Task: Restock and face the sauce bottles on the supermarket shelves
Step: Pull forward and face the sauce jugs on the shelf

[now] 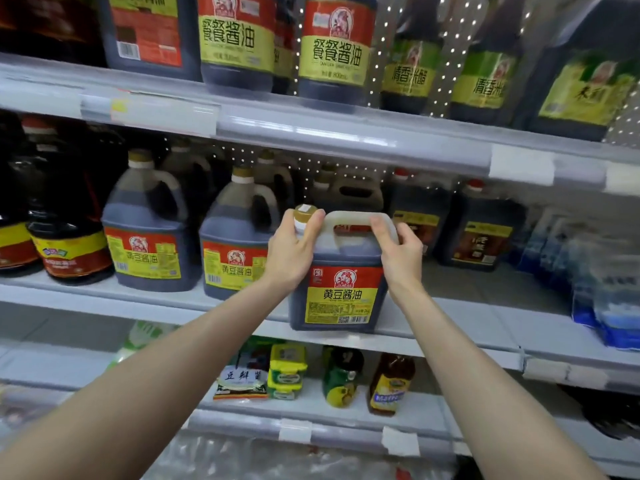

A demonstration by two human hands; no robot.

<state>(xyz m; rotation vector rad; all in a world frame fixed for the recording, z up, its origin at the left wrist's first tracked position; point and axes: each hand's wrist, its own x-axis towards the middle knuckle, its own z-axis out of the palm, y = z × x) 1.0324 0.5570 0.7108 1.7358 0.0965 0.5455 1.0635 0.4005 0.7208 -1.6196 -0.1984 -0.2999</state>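
both hands on one jug [341,275] of dark soy sauce, upright at the front edge of the middle shelf [467,317], label facing out. left hand [294,249] wrapped over the tan cap [304,216] and neck, fingers curled round it. right hand [401,251] closed on the right end of the white handle [360,220], fingers hooked over the top. base of the jug just over the shelf lip; cannot tell whether resting or lifted a little.

to the left on the same shelf, two matching jugs [150,237] side by side, red and yellow labels forward, set further back than the held one. more jugs behind them in the shadow. further left, dark bottles [69,244] with red and yellow labels. to the right, two darker jugs [481,233] with red caps, then blue packs [609,299] at the far right.

on the top shelf [311,123], tall soy bottles [334,53] and green-labelled bottles [485,74]. on the bottom shelf [346,414], small bottles and pouches [287,372].
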